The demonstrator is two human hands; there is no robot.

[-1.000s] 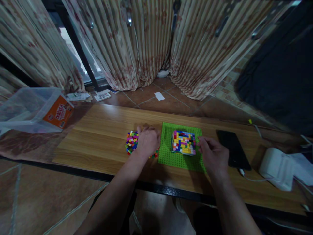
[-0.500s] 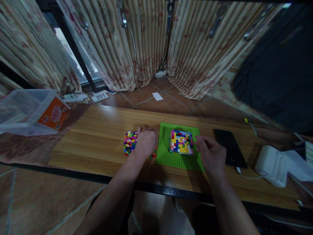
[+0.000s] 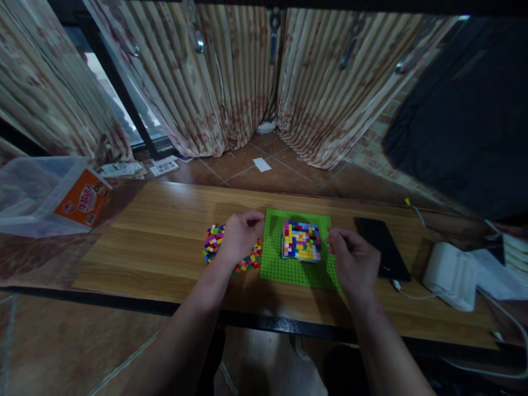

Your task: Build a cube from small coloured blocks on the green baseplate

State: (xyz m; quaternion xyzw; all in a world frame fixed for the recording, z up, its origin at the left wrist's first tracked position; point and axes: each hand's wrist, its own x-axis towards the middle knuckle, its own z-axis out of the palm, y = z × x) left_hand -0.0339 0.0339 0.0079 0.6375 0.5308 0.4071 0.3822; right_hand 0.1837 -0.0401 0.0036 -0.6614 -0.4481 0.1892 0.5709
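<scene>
A green studded baseplate [image 3: 274, 261] lies on the wooden table, bearing a block of many-coloured toy bricks [image 3: 301, 241] built up in layers. To its left is a loose pile of small toy bricks [image 3: 213, 242], partly covered by my left hand [image 3: 242, 234]. That hand is closed in a pinch beside the plate's left edge; whatever sits between the fingertips is too small to make out. Over the plate's right edge, my right hand [image 3: 355, 258] is also pinched, fingertips close to the built block but apart from it. What it holds cannot be made out.
Right of the plate lie a black tablet [image 3: 383, 247] with a cable and a white device [image 3: 451, 275]. A clear plastic bin [image 3: 37, 198] with an orange label stands at the far left. Behind the wooden table [image 3: 136, 242] are tiled floor and striped curtains [image 3: 231, 82].
My left hand has lifted from the loose bricks, its fingers now pinched toward the plate, uncovering more of the pile. My right hand stays about where it was. The view has shifted slightly.
</scene>
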